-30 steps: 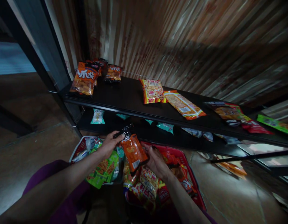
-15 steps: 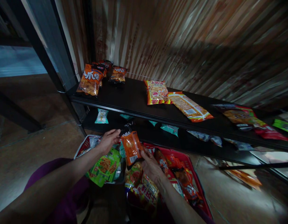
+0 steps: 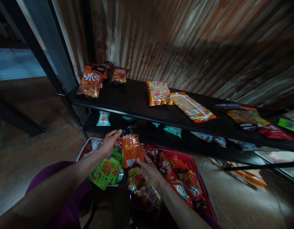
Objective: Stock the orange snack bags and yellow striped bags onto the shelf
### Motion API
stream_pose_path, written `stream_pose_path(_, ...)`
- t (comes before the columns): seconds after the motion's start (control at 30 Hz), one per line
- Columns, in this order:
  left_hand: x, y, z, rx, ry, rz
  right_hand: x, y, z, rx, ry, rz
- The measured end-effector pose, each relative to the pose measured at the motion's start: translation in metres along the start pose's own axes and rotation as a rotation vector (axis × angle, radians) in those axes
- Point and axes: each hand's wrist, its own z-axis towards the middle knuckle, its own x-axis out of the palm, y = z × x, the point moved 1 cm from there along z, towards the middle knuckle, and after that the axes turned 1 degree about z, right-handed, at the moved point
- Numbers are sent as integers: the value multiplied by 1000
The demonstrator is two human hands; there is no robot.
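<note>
Between my two hands hangs an orange snack bag point(image 3: 132, 150) with a dark, clear-looking top and a barcode near its bottom. My left hand point(image 3: 111, 142) pinches its upper left edge. Lower down, my right hand point(image 3: 147, 167) grips the bag's bottom right edge, thumb on the front. Beneath it stands a red basket point(image 3: 201, 178) filled with orange, red and yellow snack bags. Left of that, a second basket point(image 3: 81, 152) with a pale rim holds a green snack bag point(image 3: 108, 170) and other packets.
A black shelf point(image 3: 134, 92) carries orange snack bags point(image 3: 91, 81) at its left end, yellow-red noodle-snack bags point(image 3: 158, 92) mid-way, and darker packets point(image 3: 244, 117) on the right. Small teal bags point(image 3: 173, 130) lie on the lower shelf. A dark metal post point(image 3: 42, 57) rises at left.
The orange bag has shifted slightly left and turned more upright. My right hand has slid left and a little down with its lower edge; my left hand has moved slightly left.
</note>
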Motion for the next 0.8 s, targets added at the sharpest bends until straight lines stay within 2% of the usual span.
stream_pose_path(0.13,-2,-4,-1,41,-40,-9,3,-3,-1,-32,68,-39)
stream_pose_path(0.2,-4,-5,-1,16,-26,-36,3,-6,-2,-45,69,-51)
stream_pose_path(0.43,-6,4,-12,-217,217,-65,-4,-12,-6,-49,24,-53)
stream_pose_path(0.57,-4,13,-22,-252,273,-28,1,-7,-8,-46,27,-50)
stream_pose_path(0.7,-3,15,-23,-283,268,-64,7,-3,-12,-43,54,-82)
stream_pose_path(0.8,-2,17,-20,-302,205,-103,7,-2,-12,-10,75,-106)
